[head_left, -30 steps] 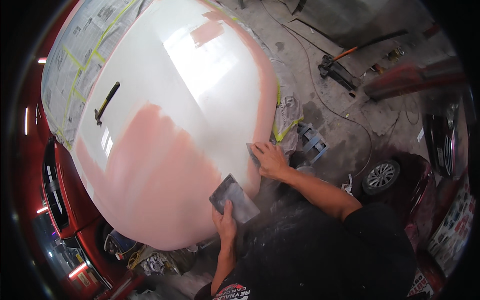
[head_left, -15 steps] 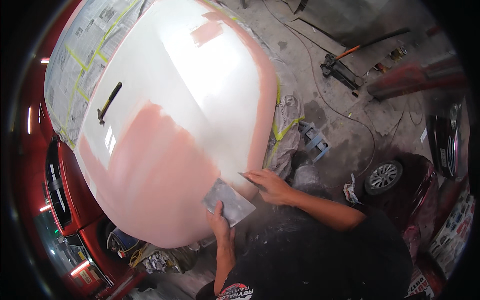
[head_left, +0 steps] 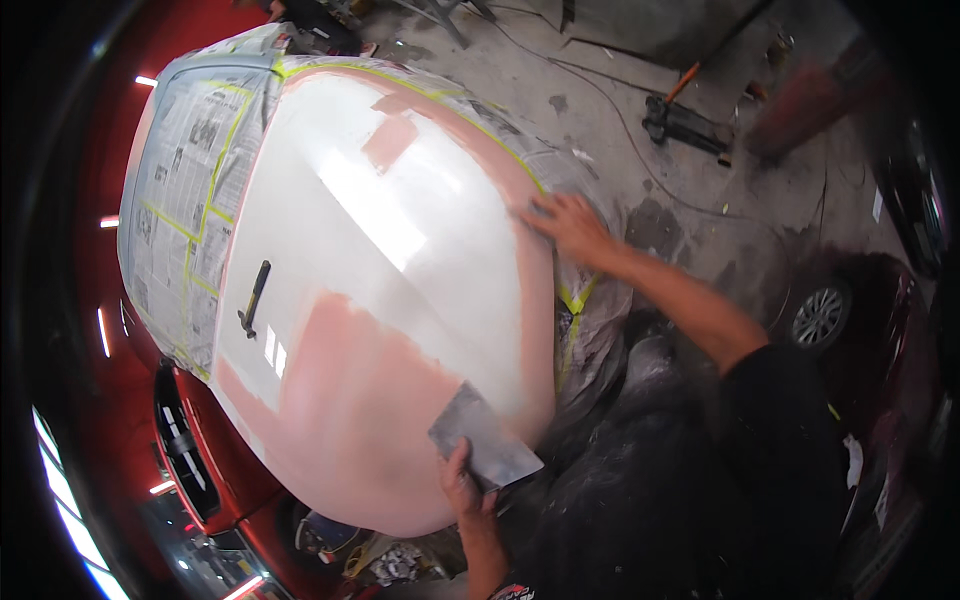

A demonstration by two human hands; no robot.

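Observation:
A large white car hood [head_left: 300, 230] with pinkish filler patches [head_left: 370, 400] stretches out before me. My left hand [head_left: 465, 482] grips a flat grey rectangular plate [head_left: 487, 437] by its lower edge, thumb on top, above the hood's near right corner. At the hood's right edge, my right hand [head_left: 575, 228] reaches out with its fingers closed round a small dark flat spreader [head_left: 542, 208], mostly hidden by the fingers. It is right by the pink strip [head_left: 532, 270] along that edge. A hammer [head_left: 255, 298] with a dark handle rests on the hood's left part.
Paper and plastic masking [head_left: 190, 180] with yellow-green tape covers the windshield area. A red vehicle [head_left: 215, 440] stands at left. On the right floor are a floor jack [head_left: 690, 130], a long hose [head_left: 625, 130] and a dark red car with a wheel [head_left: 822, 312]. Someone is partly visible at the top.
My right hand has moved forward from beside the plate to the hood's right edge. My left hand keeps hold of the plate. The view has shifted, showing more masking.

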